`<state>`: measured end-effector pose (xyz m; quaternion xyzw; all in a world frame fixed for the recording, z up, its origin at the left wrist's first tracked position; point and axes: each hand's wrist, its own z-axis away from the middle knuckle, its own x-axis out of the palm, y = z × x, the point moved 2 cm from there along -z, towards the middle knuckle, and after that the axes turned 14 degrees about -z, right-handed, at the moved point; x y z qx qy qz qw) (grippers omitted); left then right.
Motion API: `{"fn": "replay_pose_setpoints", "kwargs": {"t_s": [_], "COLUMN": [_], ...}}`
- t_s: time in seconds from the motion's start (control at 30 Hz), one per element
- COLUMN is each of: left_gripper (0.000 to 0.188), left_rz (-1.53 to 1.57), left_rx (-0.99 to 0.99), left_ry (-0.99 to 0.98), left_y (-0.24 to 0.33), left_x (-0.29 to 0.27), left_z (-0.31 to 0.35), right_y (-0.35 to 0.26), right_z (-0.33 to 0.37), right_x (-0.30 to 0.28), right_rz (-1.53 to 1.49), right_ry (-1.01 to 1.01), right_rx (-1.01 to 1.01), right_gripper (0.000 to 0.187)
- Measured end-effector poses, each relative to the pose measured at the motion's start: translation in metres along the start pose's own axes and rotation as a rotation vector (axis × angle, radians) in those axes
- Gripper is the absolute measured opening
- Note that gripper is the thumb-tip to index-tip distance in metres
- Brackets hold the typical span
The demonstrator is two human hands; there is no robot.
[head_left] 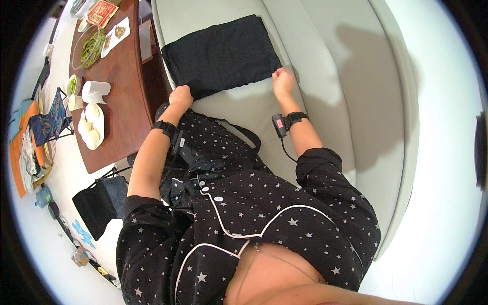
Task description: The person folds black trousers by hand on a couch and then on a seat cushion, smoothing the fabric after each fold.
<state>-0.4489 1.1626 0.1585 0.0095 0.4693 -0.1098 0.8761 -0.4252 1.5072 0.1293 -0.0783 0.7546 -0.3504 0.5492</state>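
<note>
While a black cloth is spread on a pale sofa, its near edge is gripped by the left hand at 7 o'clock, by the right hand at 5 o'clock, both fists closed.

The cloth is plain black, the sofa pale grey-white, the desk dark reddish-brown; the sleeves are black with white stars.

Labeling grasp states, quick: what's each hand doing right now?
Left hand: closed, gripping the near-left edge of the black cloth.
Right hand: closed, gripping the cloth's near-right corner.
</note>
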Motion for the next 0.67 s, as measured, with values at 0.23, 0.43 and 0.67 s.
{"fn": "replay_pose_setpoints", "kwargs": {"t_s": [0.23, 0.43, 0.67], "left_gripper": [0.019, 0.017, 0.03], "left_rz": [-0.015, -0.014, 0.144], "left_rx": [-0.141, -0.024, -0.12], "left_ry": [0.062, 0.065, 0.518], "left_y": [-0.045, -0.046, -0.038], "left_x": [-0.018, -0.004, 0.011], "left_z": [0.006, 0.0, -0.015], "right_y": [0.024, 0.024, 0.023], "right_z": [-0.028, -0.015, -0.027], "right_x": [-0.035, -0.026, -0.02], "right_rz": [0.079, 0.056, -0.197], "right_ry": [0.161, -0.114, 0.091], "right_rx": [-0.088, 0.212, -0.079], "right_gripper": [0.013, 0.013, 0.019]}}
